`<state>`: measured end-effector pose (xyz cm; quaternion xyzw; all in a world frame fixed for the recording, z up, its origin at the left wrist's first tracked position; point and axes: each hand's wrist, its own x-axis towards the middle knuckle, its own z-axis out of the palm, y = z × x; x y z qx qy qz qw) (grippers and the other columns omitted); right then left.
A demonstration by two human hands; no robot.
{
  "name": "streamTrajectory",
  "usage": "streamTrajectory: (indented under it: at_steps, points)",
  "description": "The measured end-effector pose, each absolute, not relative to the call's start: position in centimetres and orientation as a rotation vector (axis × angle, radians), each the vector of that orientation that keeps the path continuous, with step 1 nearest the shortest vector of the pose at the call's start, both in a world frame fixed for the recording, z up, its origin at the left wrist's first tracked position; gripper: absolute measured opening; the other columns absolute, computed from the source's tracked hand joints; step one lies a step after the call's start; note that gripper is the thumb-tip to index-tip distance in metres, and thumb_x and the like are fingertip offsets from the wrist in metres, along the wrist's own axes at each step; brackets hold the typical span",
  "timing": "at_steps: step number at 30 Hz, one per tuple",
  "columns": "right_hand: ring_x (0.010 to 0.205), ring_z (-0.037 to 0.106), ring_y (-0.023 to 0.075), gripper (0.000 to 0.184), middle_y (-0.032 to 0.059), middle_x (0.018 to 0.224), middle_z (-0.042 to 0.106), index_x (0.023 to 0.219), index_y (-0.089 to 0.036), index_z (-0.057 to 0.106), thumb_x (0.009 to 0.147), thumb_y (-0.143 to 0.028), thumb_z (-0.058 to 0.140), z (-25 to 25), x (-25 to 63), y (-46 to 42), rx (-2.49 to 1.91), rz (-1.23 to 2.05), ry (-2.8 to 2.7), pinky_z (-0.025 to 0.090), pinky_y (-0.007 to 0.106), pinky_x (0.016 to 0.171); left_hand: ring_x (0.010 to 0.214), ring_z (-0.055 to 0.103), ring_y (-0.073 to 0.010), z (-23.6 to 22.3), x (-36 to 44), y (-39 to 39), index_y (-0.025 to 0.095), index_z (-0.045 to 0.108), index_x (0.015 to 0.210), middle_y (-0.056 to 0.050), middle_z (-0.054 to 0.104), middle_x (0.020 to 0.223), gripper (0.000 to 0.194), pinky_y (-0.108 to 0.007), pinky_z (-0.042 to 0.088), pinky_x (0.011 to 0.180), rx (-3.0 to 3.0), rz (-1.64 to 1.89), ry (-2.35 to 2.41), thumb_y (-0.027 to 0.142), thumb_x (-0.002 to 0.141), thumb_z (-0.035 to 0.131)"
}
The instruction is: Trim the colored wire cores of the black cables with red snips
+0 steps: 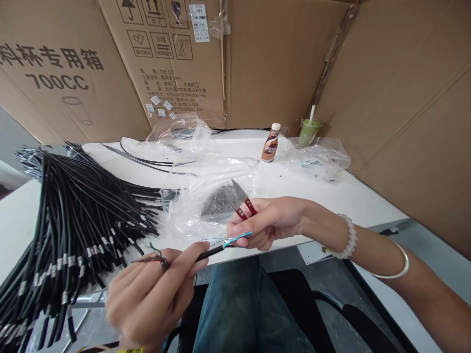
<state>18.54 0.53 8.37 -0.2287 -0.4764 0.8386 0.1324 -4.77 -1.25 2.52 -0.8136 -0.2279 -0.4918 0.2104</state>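
My left hand (156,291) is closed around a black cable (210,253), whose stripped end points to the right. From that end come a blue wire (237,238) and a bit of silvery shielding. Thin dark wires, one greenish, stick out at the back of the left fingers. My right hand (263,223) is closed at the cable's stripped end, its thumb and fingers by the blue wire. Red-handled thread snips (245,201) are held in the same hand, blades spread and pointing up and away. Their lower part is hidden by the fingers.
A large heap of black cables (91,211) covers the left of the white table (368,203). Behind my hands lies a clear plastic bag (184,215) with dark clippings (221,201). A brown bottle (270,143) and green cup (310,132) stand before tall cardboard boxes (272,59).
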Motion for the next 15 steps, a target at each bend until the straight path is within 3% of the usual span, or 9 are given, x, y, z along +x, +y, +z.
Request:
streamTrajectory:
  at_steps: [5,9,15]
  points:
    - [0.047,0.008,0.0039,0.023,-0.0118,0.053,0.019,0.075,-0.014,0.055,0.089,-0.028,0.068,7.5,17.8,-0.9,-0.542,2.427,-1.049,0.012,0.018,0.042,0.050,0.050,-0.0096,2.1,-4.5,-1.0,0.018,0.070,0.099,0.001,0.061,0.063,0.020,-0.026,0.040,0.053,-2.210,-1.409,-0.738,0.005,0.085,0.064]
    - [0.046,0.009,0.0044,0.020,-0.0121,0.051,0.019,0.077,-0.013,0.058,0.088,-0.029,0.064,6.9,17.1,-1.8,-0.581,2.276,-0.992,0.012,0.019,0.042,0.049,0.046,-0.0095,2.1,-4.3,-1.0,0.015,0.071,0.098,0.001,0.060,0.061,0.020,-0.026,0.038,0.052,-2.167,-1.390,-0.745,0.003,0.083,0.066]
    - [0.048,0.015,0.0052,0.031,-0.0093,0.052,0.023,0.070,-0.016,0.054,0.092,-0.037,0.061,6.1,17.0,-2.4,-0.761,1.567,-1.205,0.013,0.022,0.046,0.047,0.047,-0.0084,2.1,-4.2,-1.1,0.018,0.071,0.100,0.002,0.060,0.060,0.020,-0.024,0.039,0.049,-2.167,-1.398,-0.781,0.006,0.085,0.066]
